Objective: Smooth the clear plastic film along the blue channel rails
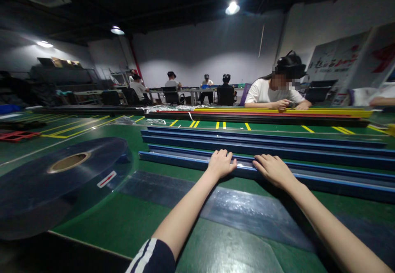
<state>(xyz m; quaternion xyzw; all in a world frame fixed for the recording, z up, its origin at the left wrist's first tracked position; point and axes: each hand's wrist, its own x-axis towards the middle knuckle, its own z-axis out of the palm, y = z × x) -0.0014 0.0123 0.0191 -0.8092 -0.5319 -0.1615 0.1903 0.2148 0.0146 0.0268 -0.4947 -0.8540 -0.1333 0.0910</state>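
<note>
Two long blue channel-shaped profiles lie side by side across the green table, the near blue channel (327,176) and the far blue channel (277,143). My left hand (221,163) is closed over the near channel, fingers curled across it and thumb pointing right. A short gap to the right, my right hand (273,169) grips the same channel with bent fingers. Between the hands, a shiny patch shows inside the channel; I cannot tell what it is. Below my wrists a clear plastic strip (243,207) lies flat, leading from a big roll of clear film (101,153) at left.
Beyond the channels lie yellow, red and black profiles (308,114) in a long stack. A person in a white shirt (262,94) sits behind them, hands together. Red frame pieces (18,136) are at far left. Several people sit at tables (191,91) in back.
</note>
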